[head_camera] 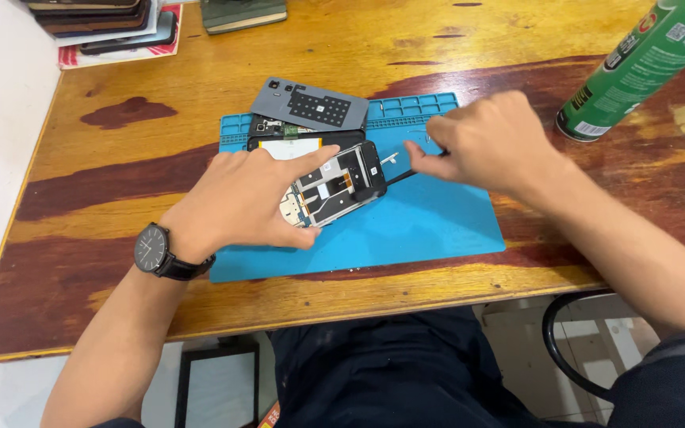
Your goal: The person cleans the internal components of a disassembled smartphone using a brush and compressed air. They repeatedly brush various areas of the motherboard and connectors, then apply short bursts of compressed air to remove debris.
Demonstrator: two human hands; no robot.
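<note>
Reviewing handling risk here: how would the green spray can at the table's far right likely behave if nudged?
The green spray can stands tall and narrow on the wooden table, so it probably tips easily. Being round, it would likely roll once down. Its smooth printed wall may be slippery.
</note>
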